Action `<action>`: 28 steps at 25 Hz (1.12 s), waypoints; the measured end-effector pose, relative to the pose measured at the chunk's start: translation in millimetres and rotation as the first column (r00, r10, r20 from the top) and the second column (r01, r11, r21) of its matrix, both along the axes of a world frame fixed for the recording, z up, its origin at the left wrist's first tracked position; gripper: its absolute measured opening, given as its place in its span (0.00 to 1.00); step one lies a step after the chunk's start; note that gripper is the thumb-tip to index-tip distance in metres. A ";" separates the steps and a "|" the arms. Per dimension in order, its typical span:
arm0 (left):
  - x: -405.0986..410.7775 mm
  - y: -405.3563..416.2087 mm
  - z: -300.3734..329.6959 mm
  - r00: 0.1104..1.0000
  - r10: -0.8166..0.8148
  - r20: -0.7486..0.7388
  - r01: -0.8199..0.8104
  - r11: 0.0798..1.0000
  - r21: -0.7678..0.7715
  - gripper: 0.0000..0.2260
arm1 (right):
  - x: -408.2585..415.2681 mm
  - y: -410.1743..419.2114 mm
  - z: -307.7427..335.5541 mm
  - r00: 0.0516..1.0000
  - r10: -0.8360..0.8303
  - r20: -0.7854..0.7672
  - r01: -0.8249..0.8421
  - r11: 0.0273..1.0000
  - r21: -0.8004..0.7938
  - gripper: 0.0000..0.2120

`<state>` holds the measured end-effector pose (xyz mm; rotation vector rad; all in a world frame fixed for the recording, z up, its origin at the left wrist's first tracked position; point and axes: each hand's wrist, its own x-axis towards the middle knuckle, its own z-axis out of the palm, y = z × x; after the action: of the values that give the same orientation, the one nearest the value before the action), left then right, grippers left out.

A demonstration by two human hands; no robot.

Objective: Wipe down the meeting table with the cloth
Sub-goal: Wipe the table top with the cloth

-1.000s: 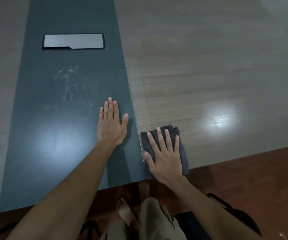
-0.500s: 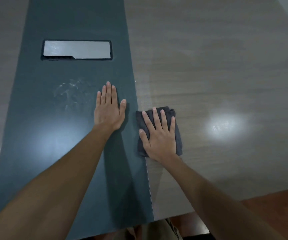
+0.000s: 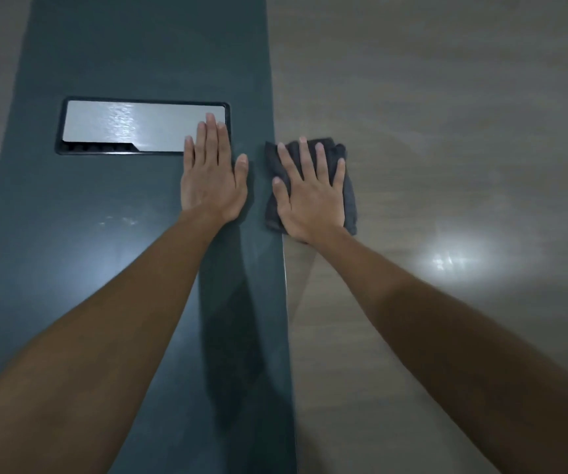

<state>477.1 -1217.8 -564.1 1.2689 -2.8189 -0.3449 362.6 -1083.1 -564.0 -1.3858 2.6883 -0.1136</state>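
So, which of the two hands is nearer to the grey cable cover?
Left. The left hand has its fingertips over the grey cable cover; the right hand presses the cloth further right.

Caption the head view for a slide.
Right hand presses cloth on table; left hand flat beside it.

We see a dark grey cloth (image 3: 349, 193) on a table (image 3: 446, 131) of pale grey-brown wood grain, its centre strip (image 3: 132, 234) dark teal, with a black-framed silver-grey panel (image 3: 128, 126).
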 end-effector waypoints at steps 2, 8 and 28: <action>-12.7 -14.6 0.7 1.000 0.029 0.005 -0.028 0.999 -0.021 0.29 | -29.9 -39.2 2.9 1.000 -0.006 0.021 0.006 1.000 0.010 0.28; -32.6 -30.4 -0.4 0.997 0.073 0.015 -0.073 0.996 -0.046 0.28 | -80.7 -105.8 3.1 0.999 0.014 0.034 -0.015 0.999 0.036 0.28; -83.7 -10.2 -11.3 0.998 0.057 -0.018 -0.058 0.996 -0.070 0.28 | -126.4 -57.1 -0.6 0.997 0.059 0.041 -0.058 0.997 -0.045 0.27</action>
<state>393.4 -1228.1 -575.4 1.3234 -2.7489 -0.2494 236.2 -1140.2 -564.6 -1.4560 2.6235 -0.1954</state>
